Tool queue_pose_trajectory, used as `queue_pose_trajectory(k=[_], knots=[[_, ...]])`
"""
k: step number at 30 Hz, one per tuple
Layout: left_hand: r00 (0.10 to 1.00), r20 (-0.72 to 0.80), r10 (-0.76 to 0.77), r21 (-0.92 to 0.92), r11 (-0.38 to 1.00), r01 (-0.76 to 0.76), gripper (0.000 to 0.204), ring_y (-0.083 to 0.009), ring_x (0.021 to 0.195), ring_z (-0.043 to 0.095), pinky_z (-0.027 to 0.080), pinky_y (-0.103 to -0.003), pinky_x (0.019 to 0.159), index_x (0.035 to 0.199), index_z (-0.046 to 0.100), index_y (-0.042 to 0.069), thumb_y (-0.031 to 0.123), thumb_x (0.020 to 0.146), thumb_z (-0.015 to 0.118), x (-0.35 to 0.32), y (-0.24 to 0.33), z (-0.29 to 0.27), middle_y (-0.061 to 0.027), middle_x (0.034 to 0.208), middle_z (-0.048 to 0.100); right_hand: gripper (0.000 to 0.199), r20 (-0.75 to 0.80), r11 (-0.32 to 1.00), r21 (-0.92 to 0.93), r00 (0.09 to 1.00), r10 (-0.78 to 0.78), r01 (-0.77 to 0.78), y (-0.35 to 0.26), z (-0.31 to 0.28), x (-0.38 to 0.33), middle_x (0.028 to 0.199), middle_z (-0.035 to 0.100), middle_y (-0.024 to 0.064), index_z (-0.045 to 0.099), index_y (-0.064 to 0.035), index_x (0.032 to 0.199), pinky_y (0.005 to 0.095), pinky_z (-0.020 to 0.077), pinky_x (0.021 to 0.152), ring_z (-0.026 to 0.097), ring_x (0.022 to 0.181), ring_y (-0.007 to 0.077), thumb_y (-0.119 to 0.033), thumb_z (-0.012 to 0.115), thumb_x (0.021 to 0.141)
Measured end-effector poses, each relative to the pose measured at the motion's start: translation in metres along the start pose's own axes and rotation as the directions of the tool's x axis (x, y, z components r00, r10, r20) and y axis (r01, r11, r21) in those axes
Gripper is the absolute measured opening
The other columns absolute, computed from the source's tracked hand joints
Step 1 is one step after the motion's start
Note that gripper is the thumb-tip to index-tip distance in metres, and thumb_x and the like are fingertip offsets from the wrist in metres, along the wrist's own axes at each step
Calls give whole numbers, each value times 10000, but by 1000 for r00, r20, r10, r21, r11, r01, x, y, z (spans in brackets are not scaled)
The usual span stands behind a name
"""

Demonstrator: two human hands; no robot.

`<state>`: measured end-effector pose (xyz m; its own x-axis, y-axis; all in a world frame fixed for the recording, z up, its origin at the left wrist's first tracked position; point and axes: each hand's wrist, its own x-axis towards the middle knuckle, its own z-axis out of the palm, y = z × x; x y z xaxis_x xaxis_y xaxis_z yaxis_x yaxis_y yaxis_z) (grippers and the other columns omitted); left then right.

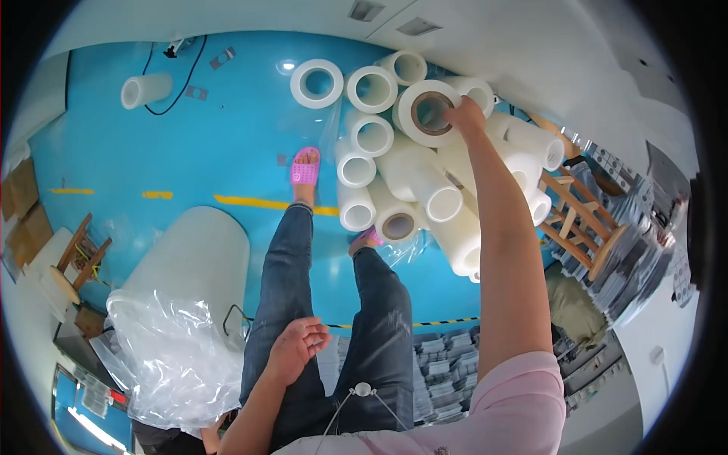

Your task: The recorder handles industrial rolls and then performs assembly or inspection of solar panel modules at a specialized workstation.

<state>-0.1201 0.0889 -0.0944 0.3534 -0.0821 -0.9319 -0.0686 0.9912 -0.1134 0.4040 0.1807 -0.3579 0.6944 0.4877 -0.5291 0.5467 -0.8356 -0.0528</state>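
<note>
Seen from the head camera, the person stands on a bright blue floor (227,152) and reaches the right arm far forward to a heap of white film rolls (409,189) piled on that floor ahead of the feet. The right hand (464,115) rests on the uppermost roll (426,112), a fat white one with a brown cardboard core facing the camera; the fingers hook over the rim of the core at its right side, curled rather than spread, while the thumb is hidden. That roll sits at the far end of the heap, touching neighbours on both sides. The other rolls lie crosswise and lengthwise under and around it, most with white cores, one lower down with a brownish core (398,225). A flat ring-shaped roll (317,83) lies on the floor just left of the heap, and a single short roll (145,89) lies well apart near the far left of the floor, beside a black cable. The left hand (297,345) hangs loose over the left thigh, fingers gently bent and slightly parted, holding nothing (it touches only the jeans, as far as can be told). A pink sandal (305,167) shows on the forward foot. To the left stands a large white drum (197,258) with crumpled clear plastic sheeting (171,356) bunched against it. A wooden stool (580,220) lies tipped at the right of the heap.
</note>
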Motion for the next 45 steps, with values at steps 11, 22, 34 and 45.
queue_pose_trajectory(k=[11, 22, 34, 45], knots=[[967, 73, 242, 185, 950, -252, 341, -193, 988, 622, 506, -348, 903, 1186, 545, 26, 316, 1010, 518, 20, -37, 14, -98, 1072, 628, 509, 235, 826, 563, 958, -163, 2, 10, -188, -170, 935, 687, 157, 623, 16, 1097, 361, 598, 579, 702, 793, 270, -214, 737, 658], [714, 373, 592, 147, 723, -676, 571, -203, 1238, 510, 401, -383, 1036, 1397, 456, 95, 492, 988, 498, -18, -55, 105, -61, 1334, 547, 496, 655, 597, 693, 699, -288, -404, 69, -281, -393, 1052, 662, 171, 561, 57, 1194, 400, 623, 704, 710, 835, 278, -156, 713, 772], [678, 581, 450, 12, 828, -561, 520, -242, 1312, 468, 388, -432, 1078, 1412, 432, 39, 365, 1011, 500, -53, -96, 91, -102, 1404, 517, 444, 678, 562, 713, 619, -396, -420, 117, -241, -454, 1035, 665, 140, 559, 16, 1190, 401, 624, 711, 712, 848, 267, -150, 675, 795], [810, 492, 318, 271, 829, -490, 557, -289, 1269, 510, 411, -439, 1063, 1413, 399, -9, 134, 929, 635, -100, -114, 59, -142, 1388, 518, 432, 806, 398, 580, 427, -410, -711, 146, -151, -502, 1132, 652, 82, 552, -111, 1209, 383, 550, 797, 650, 993, 242, -156, 629, 786]])
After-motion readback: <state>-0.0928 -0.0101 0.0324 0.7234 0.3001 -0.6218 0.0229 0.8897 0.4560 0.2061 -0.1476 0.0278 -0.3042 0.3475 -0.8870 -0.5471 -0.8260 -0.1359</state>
